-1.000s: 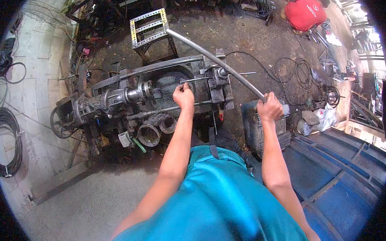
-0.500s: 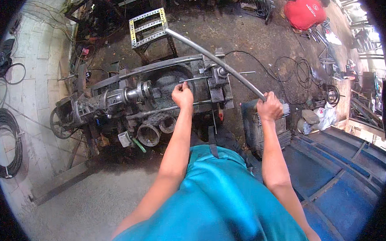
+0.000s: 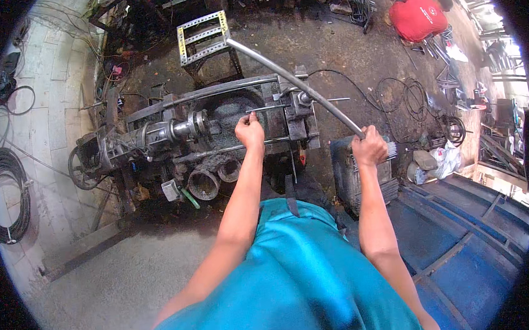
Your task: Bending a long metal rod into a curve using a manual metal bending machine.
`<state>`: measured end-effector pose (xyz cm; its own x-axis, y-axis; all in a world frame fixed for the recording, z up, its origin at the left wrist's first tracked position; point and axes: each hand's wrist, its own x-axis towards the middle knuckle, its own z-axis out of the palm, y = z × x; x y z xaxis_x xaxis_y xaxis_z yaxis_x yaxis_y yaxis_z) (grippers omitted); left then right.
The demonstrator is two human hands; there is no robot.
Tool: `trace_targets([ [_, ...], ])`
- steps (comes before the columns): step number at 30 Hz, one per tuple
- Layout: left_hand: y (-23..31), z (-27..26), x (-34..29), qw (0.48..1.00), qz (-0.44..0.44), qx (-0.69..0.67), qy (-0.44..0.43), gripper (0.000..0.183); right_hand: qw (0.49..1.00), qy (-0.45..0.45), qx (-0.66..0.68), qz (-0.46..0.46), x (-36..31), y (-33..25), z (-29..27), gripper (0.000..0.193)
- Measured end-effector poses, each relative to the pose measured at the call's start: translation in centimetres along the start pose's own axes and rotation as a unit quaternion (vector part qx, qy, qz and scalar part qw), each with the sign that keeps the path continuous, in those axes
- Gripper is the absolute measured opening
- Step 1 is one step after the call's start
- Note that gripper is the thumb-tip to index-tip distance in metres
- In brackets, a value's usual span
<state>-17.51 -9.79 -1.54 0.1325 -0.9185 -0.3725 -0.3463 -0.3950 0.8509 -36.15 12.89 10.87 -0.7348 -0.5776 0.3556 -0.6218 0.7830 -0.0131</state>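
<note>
My left hand is closed in a pinch at the near end of a thin metal rod. The rod passes through a clamp block on the right side of a greasy, lathe-like machine and sticks out beyond it. My right hand is wrapped round the lower end of a long grey metal pipe. That pipe slants up and leftward over the clamp block; whether it is joined there I cannot tell. Facing the rod's end, with a gap between, is the machine's round spindle head.
Beside my right hand stands a metal box with a stack of rods. A perforated metal stand is behind the machine. Black cable loops over the floor. A person in red crouches far right. Blue framed panels lie near right.
</note>
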Motion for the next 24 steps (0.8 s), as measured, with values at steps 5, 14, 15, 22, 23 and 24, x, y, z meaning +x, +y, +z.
trace_targets([
  [5, 0.6, 0.1, -0.6, 1.000, -0.014, -0.018, -0.014, 0.021, 1.000, 0.005, -0.009, 0.006, -0.1, 0.2, 0.3, 0.016],
  [14, 0.2, -0.1, -0.1, 0.998, -0.036, -0.041, -0.014, 0.022, 1.000, 0.000, -0.014, 0.011, 0.3, -0.2, 0.0, 0.015],
  [15, 0.0, -0.7, -0.1, 0.998, -0.031, -0.052, -0.024, 0.022, 1.000, 0.006, -0.012, 0.005, 0.4, -0.4, 0.0, 0.015],
  [22, -0.4, -8.4, -3.8, 0.982, 0.149, 0.065, -0.093, 0.020, 0.998, -0.023, -0.054, 0.024, -0.6, 0.4, 0.3, 0.017],
  [23, -2.0, -10.4, -3.8, 0.975, 0.196, 0.083, -0.065, 0.020, 0.997, -0.039, -0.056, 0.036, -0.5, -0.2, -0.3, 0.018],
  [24, -3.5, -12.3, -3.7, 0.978, 0.182, 0.087, -0.044, 0.019, 0.996, -0.055, -0.059, 0.048, -0.3, -0.7, -0.6, 0.019],
])
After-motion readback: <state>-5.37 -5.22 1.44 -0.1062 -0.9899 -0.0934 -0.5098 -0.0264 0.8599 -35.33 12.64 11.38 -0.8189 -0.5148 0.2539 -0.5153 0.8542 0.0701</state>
